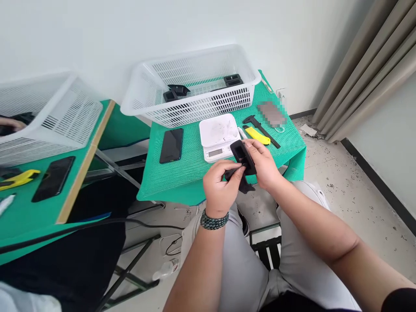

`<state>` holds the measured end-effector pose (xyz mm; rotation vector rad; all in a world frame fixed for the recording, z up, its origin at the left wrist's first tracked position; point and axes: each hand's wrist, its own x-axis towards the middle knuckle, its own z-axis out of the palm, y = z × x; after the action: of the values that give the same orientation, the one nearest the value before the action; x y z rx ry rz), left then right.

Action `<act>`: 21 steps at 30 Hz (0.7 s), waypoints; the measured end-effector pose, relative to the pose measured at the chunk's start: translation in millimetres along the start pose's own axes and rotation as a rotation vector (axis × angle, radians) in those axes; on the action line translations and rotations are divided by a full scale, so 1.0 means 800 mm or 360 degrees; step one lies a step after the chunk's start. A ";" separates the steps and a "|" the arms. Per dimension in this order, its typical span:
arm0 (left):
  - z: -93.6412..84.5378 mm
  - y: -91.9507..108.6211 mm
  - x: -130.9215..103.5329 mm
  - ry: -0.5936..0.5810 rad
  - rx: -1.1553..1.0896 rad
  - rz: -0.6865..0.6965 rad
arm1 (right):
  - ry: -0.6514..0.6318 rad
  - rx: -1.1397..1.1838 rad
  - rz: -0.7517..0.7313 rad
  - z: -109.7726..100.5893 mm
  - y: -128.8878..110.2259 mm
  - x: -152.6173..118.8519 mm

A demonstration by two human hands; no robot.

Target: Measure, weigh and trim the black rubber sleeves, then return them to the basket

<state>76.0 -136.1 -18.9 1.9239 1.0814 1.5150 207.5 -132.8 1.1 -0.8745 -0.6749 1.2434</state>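
A black rectangular part with a recessed opening is gripped by my right hand, which has its fingers along the part's upper right edge. My left hand pinches a dark cloth against the part's lower left side. Both hands meet over the table's front edge, just in front of a white digital scale with dark specks on its pan. Right of the scale lie a yellow utility knife and a black caliper.
Behind the scale, a white basket holds several black parts. A phone lies left on the green-covered table. At far left, a co-worker's hand is beside another basket. A cable crosses lower left.
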 end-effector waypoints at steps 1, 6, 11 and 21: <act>0.000 -0.004 0.002 0.0056 0.0040 -0.0054 | -0.0050 -0.0057 0.0005 0.001 0.000 -0.001; -0.012 -0.025 0.014 0.0569 0.0219 -0.0180 | -0.0146 -0.0068 0.0276 0.002 0.001 -0.011; -0.016 -0.012 0.008 0.0481 0.0046 -0.0076 | 0.0058 0.0041 0.0385 -0.002 -0.007 -0.013; -0.001 0.006 -0.006 0.0268 -0.0123 -0.0321 | -0.0063 -0.0310 0.0107 0.012 -0.017 -0.029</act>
<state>76.3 -143.4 -17.8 1.6061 1.2293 1.6012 201.6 -154.6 18.3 -1.0427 -0.8138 1.2724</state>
